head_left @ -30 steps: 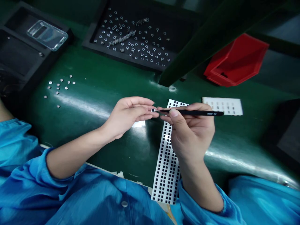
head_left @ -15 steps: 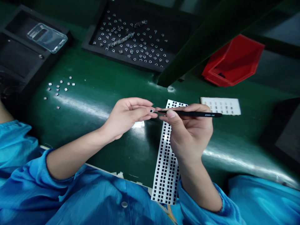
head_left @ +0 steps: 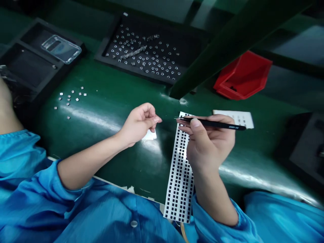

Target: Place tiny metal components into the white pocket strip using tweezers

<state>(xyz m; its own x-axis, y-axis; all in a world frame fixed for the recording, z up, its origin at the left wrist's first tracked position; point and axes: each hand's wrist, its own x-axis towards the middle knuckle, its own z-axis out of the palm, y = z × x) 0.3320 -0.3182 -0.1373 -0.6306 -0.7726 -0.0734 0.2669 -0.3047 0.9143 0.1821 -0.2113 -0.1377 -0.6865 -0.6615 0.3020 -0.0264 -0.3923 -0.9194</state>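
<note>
A: We grip the slim black metal tweezers [head_left: 212, 123] in our right hand [head_left: 210, 145], thumb and fingers pressed around the shaft, tips pointing left, above the long white perforated strip [head_left: 180, 182] of small square holes lying on the glossy green tabletop [head_left: 108, 111].

B: Our left hand [head_left: 139, 125] is curled, fingertips drawn together; whether it pinches anything we cannot tell. A small white scrap [head_left: 150, 135] lies just beneath it.

A: Tiny square metal frames [head_left: 69, 98] lie loose to the left; more fill the black foam tray [head_left: 149, 50] behind.
</note>
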